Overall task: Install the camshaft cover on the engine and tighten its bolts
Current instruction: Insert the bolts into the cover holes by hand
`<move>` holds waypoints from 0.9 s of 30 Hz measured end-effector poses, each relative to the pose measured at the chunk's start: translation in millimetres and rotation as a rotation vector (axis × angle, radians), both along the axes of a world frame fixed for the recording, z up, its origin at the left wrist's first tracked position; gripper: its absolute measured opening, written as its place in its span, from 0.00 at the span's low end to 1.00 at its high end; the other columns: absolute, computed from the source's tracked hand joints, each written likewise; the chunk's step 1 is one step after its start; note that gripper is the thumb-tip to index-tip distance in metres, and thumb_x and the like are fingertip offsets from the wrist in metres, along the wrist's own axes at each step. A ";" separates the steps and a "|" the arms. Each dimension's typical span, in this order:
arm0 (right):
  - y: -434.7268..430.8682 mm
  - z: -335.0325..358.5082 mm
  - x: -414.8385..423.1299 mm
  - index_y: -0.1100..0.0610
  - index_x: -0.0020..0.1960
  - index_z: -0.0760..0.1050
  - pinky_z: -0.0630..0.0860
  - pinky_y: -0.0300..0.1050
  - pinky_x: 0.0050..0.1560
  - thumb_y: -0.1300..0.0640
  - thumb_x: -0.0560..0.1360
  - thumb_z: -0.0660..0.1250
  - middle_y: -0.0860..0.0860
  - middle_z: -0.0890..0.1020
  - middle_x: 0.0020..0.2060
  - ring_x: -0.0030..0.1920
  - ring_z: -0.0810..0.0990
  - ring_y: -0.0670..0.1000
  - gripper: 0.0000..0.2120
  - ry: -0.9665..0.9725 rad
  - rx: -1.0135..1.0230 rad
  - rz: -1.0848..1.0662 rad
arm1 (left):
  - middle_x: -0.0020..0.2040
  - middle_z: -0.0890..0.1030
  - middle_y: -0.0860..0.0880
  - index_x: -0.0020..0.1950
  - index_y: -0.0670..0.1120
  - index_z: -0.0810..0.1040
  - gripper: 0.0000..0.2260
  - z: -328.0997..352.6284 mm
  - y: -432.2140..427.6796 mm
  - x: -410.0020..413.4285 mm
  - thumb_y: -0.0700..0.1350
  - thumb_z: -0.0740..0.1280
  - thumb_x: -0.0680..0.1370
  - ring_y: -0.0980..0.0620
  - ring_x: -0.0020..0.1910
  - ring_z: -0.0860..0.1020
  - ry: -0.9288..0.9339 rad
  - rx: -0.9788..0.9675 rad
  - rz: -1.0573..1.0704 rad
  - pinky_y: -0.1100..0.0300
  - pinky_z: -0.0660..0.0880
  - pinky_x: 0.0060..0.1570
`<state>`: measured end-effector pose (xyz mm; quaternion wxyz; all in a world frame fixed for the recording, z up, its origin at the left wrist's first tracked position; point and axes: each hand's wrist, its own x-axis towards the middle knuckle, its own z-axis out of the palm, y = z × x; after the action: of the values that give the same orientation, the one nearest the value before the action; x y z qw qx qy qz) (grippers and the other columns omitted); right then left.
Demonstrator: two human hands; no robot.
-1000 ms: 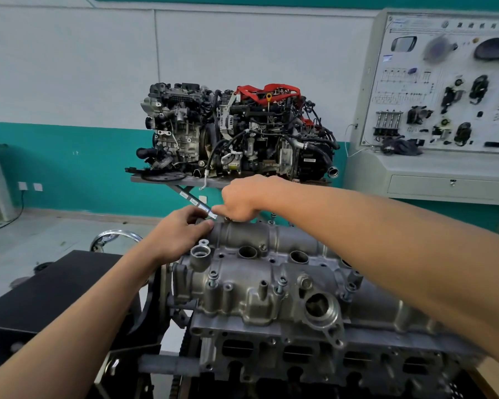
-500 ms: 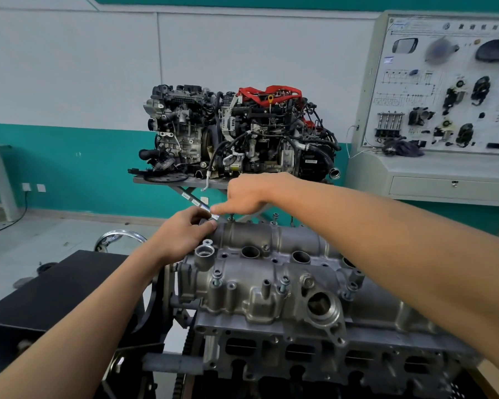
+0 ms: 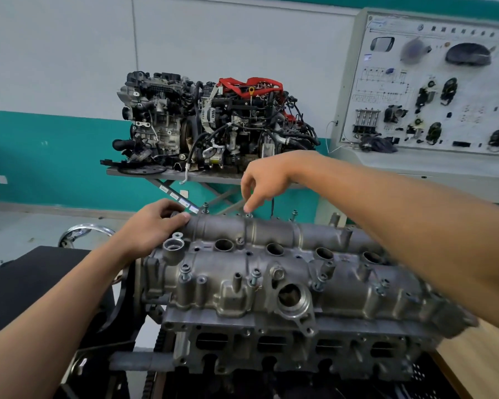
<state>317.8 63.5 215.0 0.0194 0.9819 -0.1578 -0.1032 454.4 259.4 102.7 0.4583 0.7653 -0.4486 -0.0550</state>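
Head view: right hand (image 3: pixel 267 180) downward, fingertip pinch on bolt (image 3: pixel 248 215); left hand (image 3: pixel 153 223) around cover (image 3: pixel 271 272)

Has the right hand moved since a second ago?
Yes: the right hand went rightward along the camshaft cover, from corner bolt to next bolt.

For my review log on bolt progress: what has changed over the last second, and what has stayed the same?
The right hand left the corner bolt beside the left hand and moved right along the far edge. Its fingers now reach down to the next bolt, grip unclear. The left hand stayed holding the left end of the camshaft cover; the cover has not shifted.
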 end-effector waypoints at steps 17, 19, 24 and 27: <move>-7.4 0.8 -44.5 0.63 0.44 0.82 0.76 0.47 0.43 0.36 0.81 0.56 0.54 0.84 0.37 0.38 0.80 0.53 0.31 0.005 -0.208 -0.105 | 0.58 0.80 0.45 0.61 0.43 0.78 0.12 -1.4 -1.1 4.6 0.46 0.68 0.80 0.48 0.57 0.78 0.001 0.017 0.013 0.55 0.71 0.57; -14.3 -4.2 -56.6 0.61 0.49 0.82 0.79 0.48 0.45 0.40 0.80 0.61 0.53 0.85 0.39 0.39 0.81 0.51 0.24 0.100 -0.156 -0.127 | 0.58 0.80 0.44 0.62 0.43 0.78 0.12 -0.4 -1.2 3.4 0.46 0.68 0.80 0.47 0.57 0.78 0.001 0.020 0.014 0.54 0.71 0.58; -16.8 -21.8 -65.2 0.63 0.52 0.80 0.67 0.41 0.38 0.52 0.84 0.58 0.53 0.84 0.44 0.42 0.77 0.53 0.17 0.180 -0.294 -0.028 | 0.58 0.80 0.44 0.62 0.44 0.77 0.12 1.3 0.9 1.6 0.47 0.68 0.80 0.46 0.57 0.78 -0.006 0.050 0.018 0.53 0.71 0.58; -18.1 3.8 -64.8 0.63 0.43 0.77 0.71 0.45 0.43 0.51 0.85 0.53 0.53 0.77 0.37 0.39 0.76 0.54 0.22 0.109 -0.406 -0.026 | 0.58 0.80 0.45 0.61 0.44 0.77 0.12 2.1 2.5 0.7 0.47 0.68 0.80 0.46 0.58 0.78 -0.007 0.060 0.014 0.52 0.71 0.60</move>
<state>253.0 45.5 218.7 0.2238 0.9487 -0.1869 -0.1224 455.1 261.9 104.8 0.4341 0.7818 -0.4431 -0.0627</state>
